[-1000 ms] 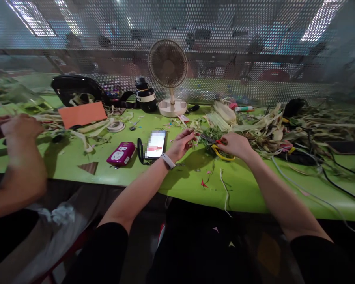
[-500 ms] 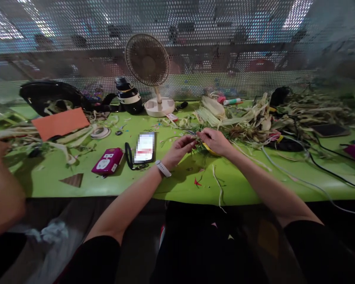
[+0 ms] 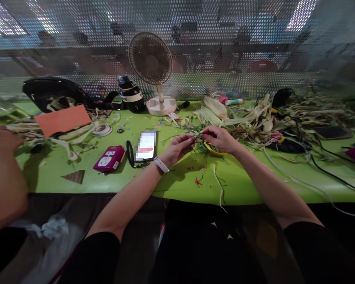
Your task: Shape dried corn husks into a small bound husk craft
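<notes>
one head-worn view looks forward and down, close over the green table (image 3: 77, 185).

phone (image 3: 146, 146) left of left hand (image 3: 177, 148); fan (image 3: 154, 71) behind; husk pile (image 3: 254, 118) right

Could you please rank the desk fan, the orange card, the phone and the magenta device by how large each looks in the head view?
1. Desk fan, the largest with its stand.
2. Orange card.
3. Phone and magenta device: these two look alike, so I would not rank them.
The fan stands farther from the camera, so its true lead may be greater.
</notes>
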